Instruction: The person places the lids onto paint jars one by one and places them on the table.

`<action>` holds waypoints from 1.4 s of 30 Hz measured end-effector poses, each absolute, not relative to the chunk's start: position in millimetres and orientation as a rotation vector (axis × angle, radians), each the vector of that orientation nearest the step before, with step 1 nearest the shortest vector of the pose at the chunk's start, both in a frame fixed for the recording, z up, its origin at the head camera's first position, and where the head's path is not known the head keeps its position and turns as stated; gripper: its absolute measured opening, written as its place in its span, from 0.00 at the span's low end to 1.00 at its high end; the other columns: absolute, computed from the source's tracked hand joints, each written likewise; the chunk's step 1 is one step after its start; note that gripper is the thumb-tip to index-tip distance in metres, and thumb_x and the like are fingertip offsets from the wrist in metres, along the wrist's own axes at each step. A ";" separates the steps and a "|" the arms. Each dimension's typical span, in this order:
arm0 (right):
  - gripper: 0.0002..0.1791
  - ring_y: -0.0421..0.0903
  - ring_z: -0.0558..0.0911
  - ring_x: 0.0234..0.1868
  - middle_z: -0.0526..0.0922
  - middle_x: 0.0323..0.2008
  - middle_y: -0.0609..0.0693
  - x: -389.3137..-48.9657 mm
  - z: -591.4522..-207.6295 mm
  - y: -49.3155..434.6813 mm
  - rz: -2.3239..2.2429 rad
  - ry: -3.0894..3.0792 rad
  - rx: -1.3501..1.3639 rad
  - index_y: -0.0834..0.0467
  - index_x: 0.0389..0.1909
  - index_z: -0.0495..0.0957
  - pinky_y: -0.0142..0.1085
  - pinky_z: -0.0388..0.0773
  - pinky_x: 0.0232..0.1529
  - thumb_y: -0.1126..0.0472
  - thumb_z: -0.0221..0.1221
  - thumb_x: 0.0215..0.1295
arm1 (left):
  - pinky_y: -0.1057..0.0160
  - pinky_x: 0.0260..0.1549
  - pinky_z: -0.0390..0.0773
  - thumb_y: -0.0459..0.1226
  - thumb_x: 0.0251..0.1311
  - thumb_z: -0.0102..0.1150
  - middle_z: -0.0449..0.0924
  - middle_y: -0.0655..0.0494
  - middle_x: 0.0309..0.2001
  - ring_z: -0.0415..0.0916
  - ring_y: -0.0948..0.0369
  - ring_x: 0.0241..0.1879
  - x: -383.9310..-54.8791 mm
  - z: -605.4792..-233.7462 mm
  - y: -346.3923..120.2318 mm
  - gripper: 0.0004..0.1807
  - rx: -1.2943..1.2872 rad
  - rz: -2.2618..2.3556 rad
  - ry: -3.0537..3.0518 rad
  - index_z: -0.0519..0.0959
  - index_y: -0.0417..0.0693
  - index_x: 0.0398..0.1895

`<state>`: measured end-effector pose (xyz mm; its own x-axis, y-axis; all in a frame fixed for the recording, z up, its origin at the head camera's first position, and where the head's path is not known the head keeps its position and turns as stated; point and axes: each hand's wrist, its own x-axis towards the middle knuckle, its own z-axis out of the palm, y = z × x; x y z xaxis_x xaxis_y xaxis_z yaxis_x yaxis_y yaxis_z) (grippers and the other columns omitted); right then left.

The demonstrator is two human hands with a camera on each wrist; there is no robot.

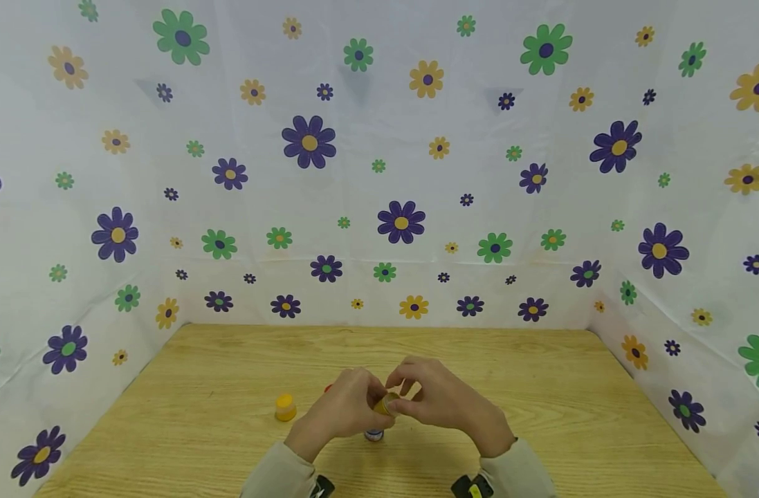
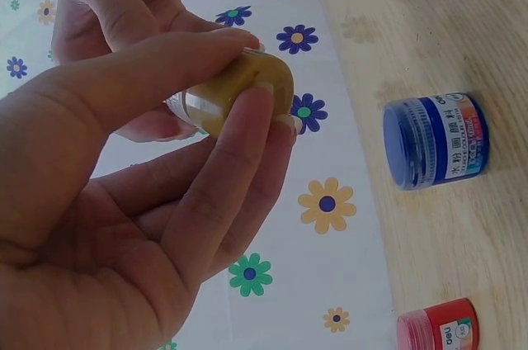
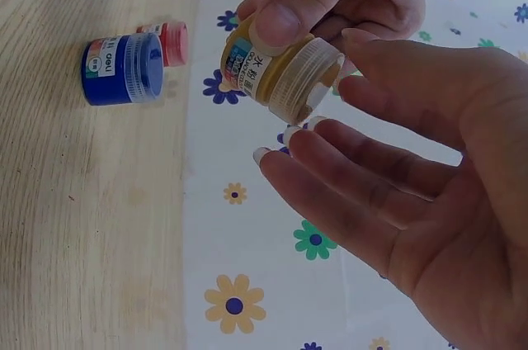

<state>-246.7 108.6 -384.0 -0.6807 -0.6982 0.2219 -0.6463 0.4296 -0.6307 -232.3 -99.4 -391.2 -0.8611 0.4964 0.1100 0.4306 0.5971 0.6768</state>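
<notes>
My left hand [image 1: 344, 411] grips a small ochre paint jar [image 3: 276, 69] between thumb and fingers, above the table. The jar lies tilted, its clear ribbed lid toward my right hand [image 1: 444, 398] and its printed label showing in the right wrist view. The right hand's fingers are loosely extended around the lid, with the thumb tip close to the lid's edge. Below the hands stands a blue paint jar [image 2: 437, 141] with its lid on. A red paint jar [image 2: 437, 325] is a little farther off, mostly hidden by the left hand in the head view.
To the left on the wooden table [image 1: 230, 366] stands a yellow-orange paint jar [image 1: 286, 407]. A white cloth printed with flowers [image 1: 379, 187] hangs along the back and both sides of the table.
</notes>
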 end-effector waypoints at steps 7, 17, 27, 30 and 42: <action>0.10 0.50 0.84 0.50 0.84 0.47 0.54 -244.8 -382.1 108.8 -1.124 2.539 -1.296 0.60 0.47 0.84 0.29 0.84 0.44 0.66 0.67 0.66 | 0.70 0.20 0.71 0.34 0.50 0.76 0.85 0.58 0.23 0.71 0.67 0.20 -232.5 -391.1 -100.3 0.06 0.803 1.113 2.732 0.88 0.41 0.30; 0.09 0.47 0.84 0.50 0.83 0.44 0.52 -244.6 -382.4 107.4 -1.131 2.506 -1.378 0.59 0.40 0.83 0.30 0.84 0.49 0.73 0.68 0.63 | 0.71 0.17 0.64 0.34 0.50 0.75 0.82 0.60 0.19 0.66 0.68 0.17 -232.4 -390.2 -100.2 0.05 0.818 1.126 2.722 0.88 0.43 0.29; 0.09 0.48 0.85 0.49 0.84 0.43 0.53 -246.2 -384.8 108.0 -1.164 2.488 -1.378 0.61 0.41 0.84 0.29 0.84 0.47 0.74 0.67 0.62 | 0.71 0.17 0.63 0.34 0.51 0.75 0.82 0.60 0.20 0.65 0.68 0.17 -231.5 -388.8 -99.9 0.05 0.821 1.116 2.733 0.88 0.43 0.29; 0.08 0.46 0.86 0.47 0.85 0.42 0.53 -246.0 -384.6 108.0 -1.171 2.498 -1.341 0.60 0.42 0.85 0.28 0.84 0.45 0.71 0.67 0.64 | 0.71 0.16 0.62 0.34 0.50 0.75 0.79 0.61 0.18 0.64 0.68 0.17 -231.2 -388.8 -99.6 0.04 0.822 1.114 2.735 0.87 0.44 0.26; 0.05 0.39 0.85 0.40 0.88 0.40 0.52 -245.3 -383.0 105.0 -1.096 2.573 -1.264 0.59 0.43 0.86 0.26 0.83 0.39 0.65 0.66 0.68 | 0.71 0.16 0.59 0.34 0.50 0.75 0.73 0.63 0.16 0.62 0.68 0.17 -230.8 -390.5 -99.7 0.05 0.824 1.113 2.740 0.85 0.46 0.24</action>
